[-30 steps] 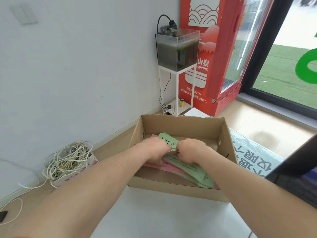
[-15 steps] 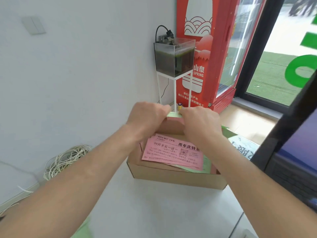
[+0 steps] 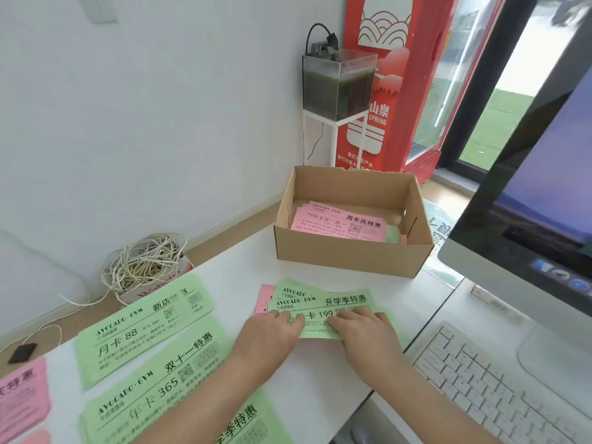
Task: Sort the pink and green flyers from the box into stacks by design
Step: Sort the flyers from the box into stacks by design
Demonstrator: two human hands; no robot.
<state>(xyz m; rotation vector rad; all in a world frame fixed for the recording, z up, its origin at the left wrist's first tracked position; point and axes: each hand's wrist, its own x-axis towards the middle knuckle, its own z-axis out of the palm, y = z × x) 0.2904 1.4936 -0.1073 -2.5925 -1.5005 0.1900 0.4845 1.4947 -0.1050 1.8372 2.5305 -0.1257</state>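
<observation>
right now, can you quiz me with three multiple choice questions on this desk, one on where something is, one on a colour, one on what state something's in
1. Where does the cardboard box stand?
A) at the far edge of the desk
B) on the floor
C) on a chair

2. What colour is the top flyer inside the box?
A) green
B) pink
C) white

3. What are the left hand and right hand doing?
A) typing
B) raised in the air
C) resting on a bunch of flyers on the desk

Answers:
1 A: the box's base sits on the white desktop.
2 B: a pink sheet lies uppermost in it.
3 C: both hands lie on the green-topped bunch.
</observation>
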